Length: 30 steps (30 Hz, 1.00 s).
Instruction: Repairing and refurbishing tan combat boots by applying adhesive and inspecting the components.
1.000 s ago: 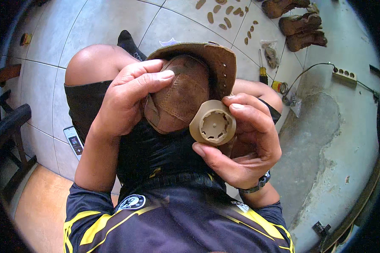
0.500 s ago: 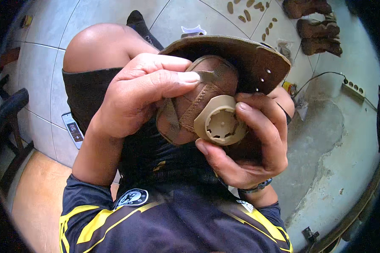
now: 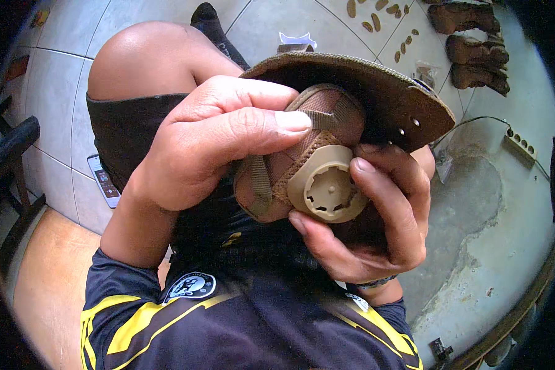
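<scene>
Both hands hold a brown boot upper [image 3: 407,95] up in front of my chest. Its padded tongue [image 3: 338,102] faces me, with a ribbed webbing loop [image 3: 319,119] near the top and a webbing strip [image 3: 261,177] along the left side. A round tan plastic lace-dial base [image 3: 332,189] with a notched ring sits on the tongue. My left hand [image 3: 219,135] pinches the tongue's edge at the webbing loop with thumb and fingers. Below and to the right, my right hand [image 3: 385,216] grips the dial base between thumb and index finger; its other fingers are partly hidden behind the upper.
Several brown boots [image 3: 475,49] stand on the tiled floor at the far right, near small brown pieces [image 3: 376,21]. A power strip [image 3: 520,143] with a cable lies at the right. A phone [image 3: 105,182] rests by my left leg, and a black chair [image 3: 12,154] stands at the left edge.
The boot upper and both hands have shifted slightly right in the picture, and the surroundings have shifted a little with the view. Both hands keep the same hold.
</scene>
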{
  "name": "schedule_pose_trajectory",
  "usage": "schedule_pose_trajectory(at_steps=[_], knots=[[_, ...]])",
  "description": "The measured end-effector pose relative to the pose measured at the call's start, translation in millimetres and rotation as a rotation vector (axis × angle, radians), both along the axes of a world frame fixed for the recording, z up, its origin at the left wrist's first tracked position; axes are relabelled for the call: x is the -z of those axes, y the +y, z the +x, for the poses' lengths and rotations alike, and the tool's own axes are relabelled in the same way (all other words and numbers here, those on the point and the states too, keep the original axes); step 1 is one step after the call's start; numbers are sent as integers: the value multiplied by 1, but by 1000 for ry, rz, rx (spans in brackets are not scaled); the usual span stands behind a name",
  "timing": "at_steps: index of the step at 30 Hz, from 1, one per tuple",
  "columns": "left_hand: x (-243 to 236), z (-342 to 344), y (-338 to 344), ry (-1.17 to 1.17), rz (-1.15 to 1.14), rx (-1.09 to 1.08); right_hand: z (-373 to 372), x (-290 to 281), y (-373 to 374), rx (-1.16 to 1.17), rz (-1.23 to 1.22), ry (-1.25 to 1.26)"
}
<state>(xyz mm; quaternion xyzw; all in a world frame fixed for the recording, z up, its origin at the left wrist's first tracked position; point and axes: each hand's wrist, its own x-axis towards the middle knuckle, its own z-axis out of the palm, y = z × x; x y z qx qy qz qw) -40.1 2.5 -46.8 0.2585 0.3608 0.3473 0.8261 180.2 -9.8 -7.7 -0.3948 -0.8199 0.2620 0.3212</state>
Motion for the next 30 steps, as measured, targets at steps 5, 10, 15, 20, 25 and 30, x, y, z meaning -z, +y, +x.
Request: schedule_pose_trajectory(at_steps=[5, 10, 15, 20, 25, 30], knots=[[-2, 1, 1, -6, -17, -9, 0, 3, 4, -20, 51, 20], [-3, 0, 2, 16, -29, 18, 1, -2, 4, -23, 12, -23], [0, 1, 4, 49, -16, 17, 1, 3, 7, -27, 27, 3], [1, 0, 5, 70, -9, 38, 0, 4, 7, -22, 16, 13], [-2, 0, 3, 44, -28, 18, 3, -1, 7, -39, 5, -19], [0, 0, 3, 41, -35, 23, 0, 1, 5, -20, 4, -21]])
